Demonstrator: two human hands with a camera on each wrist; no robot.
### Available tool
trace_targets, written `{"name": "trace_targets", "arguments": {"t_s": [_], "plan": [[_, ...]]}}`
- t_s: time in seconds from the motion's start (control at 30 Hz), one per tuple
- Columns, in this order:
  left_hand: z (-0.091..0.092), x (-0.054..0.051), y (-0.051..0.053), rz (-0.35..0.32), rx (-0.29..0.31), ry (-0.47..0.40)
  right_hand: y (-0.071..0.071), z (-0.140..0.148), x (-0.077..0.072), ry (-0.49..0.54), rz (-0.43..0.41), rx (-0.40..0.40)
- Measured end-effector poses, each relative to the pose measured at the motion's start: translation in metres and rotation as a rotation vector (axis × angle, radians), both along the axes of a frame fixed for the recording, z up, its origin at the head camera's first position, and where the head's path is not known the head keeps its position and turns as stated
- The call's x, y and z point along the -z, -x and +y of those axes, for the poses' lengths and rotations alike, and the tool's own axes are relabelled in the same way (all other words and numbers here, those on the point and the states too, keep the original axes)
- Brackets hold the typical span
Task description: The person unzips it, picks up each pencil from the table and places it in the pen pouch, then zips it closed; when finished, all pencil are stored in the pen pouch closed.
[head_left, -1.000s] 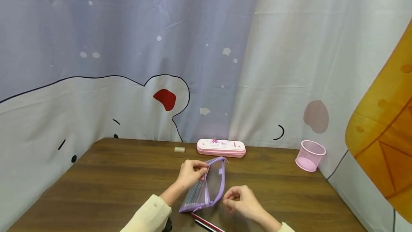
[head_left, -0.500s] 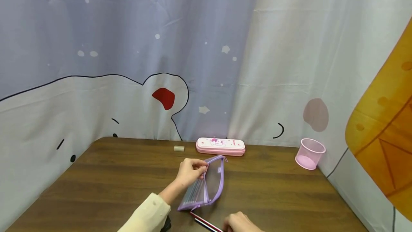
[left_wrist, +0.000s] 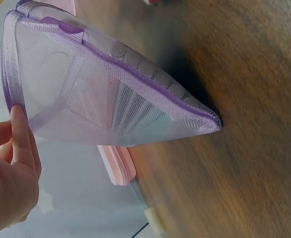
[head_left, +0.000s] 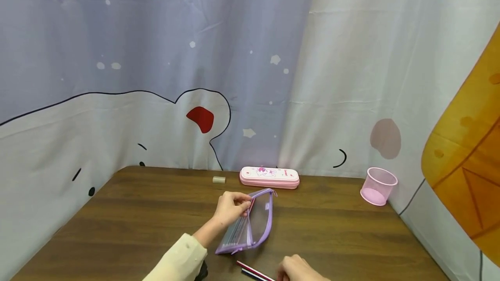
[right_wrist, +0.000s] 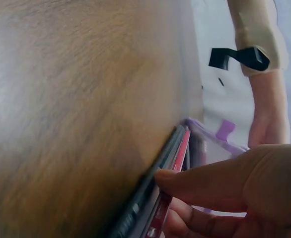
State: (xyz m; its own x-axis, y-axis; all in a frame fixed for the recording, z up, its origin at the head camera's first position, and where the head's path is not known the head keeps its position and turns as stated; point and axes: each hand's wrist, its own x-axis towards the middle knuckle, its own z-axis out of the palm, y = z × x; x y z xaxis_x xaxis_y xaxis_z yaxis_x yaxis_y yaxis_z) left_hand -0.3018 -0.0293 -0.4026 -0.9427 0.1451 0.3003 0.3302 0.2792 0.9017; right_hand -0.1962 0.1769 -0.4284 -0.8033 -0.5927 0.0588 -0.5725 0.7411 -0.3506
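With fingertips and thumb, my left hand pinches the rim of a see-through mesh pencil pouch with purple trim, its mouth gaping towards the right. Through the mesh in the left wrist view, several slim sticks show inside. My right hand is low at the frame's bottom edge. It grips a red pencil and a dark pencil lying side by side, thumb on top. Their far ends point towards the pouch, just short of it in the head view.
A pink-and-white pencil case lies at the table's back edge, with a small pale eraser-like block to its left. At the back right a pink cup stands. A printed curtain hangs behind the wooden table.
My right hand has come down from beside the pouch to the pencils and taken hold of them. The pencils have slid slightly right, away from the pouch. My left hand keeps its place.
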Motion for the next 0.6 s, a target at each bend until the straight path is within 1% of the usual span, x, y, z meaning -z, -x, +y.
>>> {"name": "trace_targets", "arguments": {"t_s": [0.1, 0.17, 0.2, 0.3, 0.37, 0.43, 0.47, 0.53, 0.6], "plan": [[-0.001, 0.000, 0.001, 0.000, -0.001, -0.003, -0.001, 0.009, -0.007, 0.011, -0.040, -0.011], [-0.002, 0.000, 0.001, -0.005, -0.003, -0.005, -0.002, 0.016, -0.013, 0.023, -0.056, -0.045], [-0.002, 0.000, 0.001, -0.006, -0.003, -0.006, -0.003, 0.019, -0.016, 0.037, -0.080, -0.060], [-0.002, 0.000, 0.000, -0.004, -0.007, -0.015, -0.007, 0.031, -0.029, 0.076, -0.088, -0.153], [-0.003, 0.000, 0.000, -0.002, -0.009, -0.023, -0.009, 0.037, -0.038, 0.123, -0.097, -0.221], [-0.003, 0.000, 0.000, -0.004, -0.014, -0.032, -0.011, 0.043, -0.048, 0.185, -0.125, -0.273], [-0.003, -0.001, -0.001, -0.001, -0.014, -0.033, -0.011, 0.046, -0.053, 0.222, -0.144, -0.287], [-0.003, -0.001, -0.001, -0.001, -0.018, -0.034, -0.011, 0.050, -0.061, 0.303, -0.192, -0.289], [-0.003, -0.001, -0.001, -0.002, -0.021, -0.028, -0.009, 0.053, -0.067, 0.372, -0.215, -0.251]]}}
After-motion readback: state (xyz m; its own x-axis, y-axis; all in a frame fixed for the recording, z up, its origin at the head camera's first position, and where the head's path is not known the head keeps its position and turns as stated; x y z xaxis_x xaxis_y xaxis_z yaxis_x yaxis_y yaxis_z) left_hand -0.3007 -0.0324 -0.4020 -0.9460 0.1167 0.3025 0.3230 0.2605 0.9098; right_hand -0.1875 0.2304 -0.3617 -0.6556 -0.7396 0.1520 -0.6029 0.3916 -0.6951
